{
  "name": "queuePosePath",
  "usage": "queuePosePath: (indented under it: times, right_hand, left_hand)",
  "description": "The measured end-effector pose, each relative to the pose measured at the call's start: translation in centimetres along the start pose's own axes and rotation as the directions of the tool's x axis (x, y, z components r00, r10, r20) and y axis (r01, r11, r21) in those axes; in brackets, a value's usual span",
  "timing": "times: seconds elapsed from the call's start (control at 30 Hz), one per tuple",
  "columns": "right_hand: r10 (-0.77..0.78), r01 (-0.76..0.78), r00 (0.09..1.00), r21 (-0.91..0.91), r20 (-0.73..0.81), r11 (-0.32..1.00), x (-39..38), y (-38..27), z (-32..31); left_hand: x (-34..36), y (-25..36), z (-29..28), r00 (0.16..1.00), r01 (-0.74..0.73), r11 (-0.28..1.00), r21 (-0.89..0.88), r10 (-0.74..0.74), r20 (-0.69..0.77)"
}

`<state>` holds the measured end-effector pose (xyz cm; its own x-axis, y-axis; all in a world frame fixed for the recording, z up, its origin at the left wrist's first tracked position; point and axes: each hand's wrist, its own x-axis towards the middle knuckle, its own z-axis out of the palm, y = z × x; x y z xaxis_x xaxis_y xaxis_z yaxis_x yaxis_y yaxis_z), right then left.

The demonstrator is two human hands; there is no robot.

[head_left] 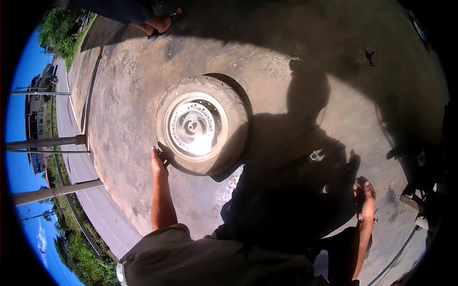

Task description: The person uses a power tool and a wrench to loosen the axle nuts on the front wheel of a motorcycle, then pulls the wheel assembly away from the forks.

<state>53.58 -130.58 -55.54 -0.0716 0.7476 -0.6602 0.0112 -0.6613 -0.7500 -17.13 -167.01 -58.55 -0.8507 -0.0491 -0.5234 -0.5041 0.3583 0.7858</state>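
Observation:
A small wheel (pixel 200 126) with a worn tyre and a shiny silver rim stands upright on the concrete, tilted a little. My left hand (pixel 158 162) reaches out and touches the tyre's lower left edge with its fingertips. My right hand (pixel 365 196) hangs out to the right, low over the ground, fingers loosely apart and nothing visible in it. My own shadow falls dark across the ground between the wheel and my right hand.
Stained concrete ground (pixel 129 95) spreads all around. Another person's sandalled foot (pixel 160 26) stands at the top. A small dark object (pixel 370 57) lies at upper right. Vehicle parts (pixel 420 190) sit in shadow at right. A road (pixel 90 190) and poles (pixel 52 190) run along the left.

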Motion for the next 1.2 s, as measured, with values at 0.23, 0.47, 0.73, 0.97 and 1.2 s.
queuePosePath:
  times: [0.23, 0.47, 0.73, 0.97, 1.2]
  right_hand:
    - [-0.03, 0.014, 0.999, -0.35, -0.039, 0.936, -2.6, -0.5, 1.4]
    - [-0.077, 0.148, 0.988, -0.722, 0.13, 0.675, -3.8, -1.6, -0.4]
    - [-0.081, -0.044, 0.979, -0.579, -0.188, 0.814, -11.7, -4.2, -7.9]
    - [-0.167, 0.017, 0.869, -0.308, -0.467, 0.951, -14.3, -6.8, -12.8]
    - [-0.32, 0.214, 0.678, -0.239, -0.662, 0.947, -16.5, -11.2, -14.0]
  left_hand:
    - [-4.8, 7.0, 14.5, 0.431, -0.835, 0.325, 0.443, 0.888, 0.161]
    - [-18.8, 0.6, 33.8, -0.207, -0.945, -0.326, -0.013, 0.571, 0.795]
    - [-10.1, -4.5, 35.7, -0.029, -0.984, -0.171, 0.055, 0.455, 0.89]
    - [-14.1, -4.0, 33.9, 0.202, -0.975, 0.174, 0.142, 0.407, 0.891]
    - [-9.0, -6.2, 34.1, 0.29, -0.951, 0.215, 0.222, 0.373, 0.881]
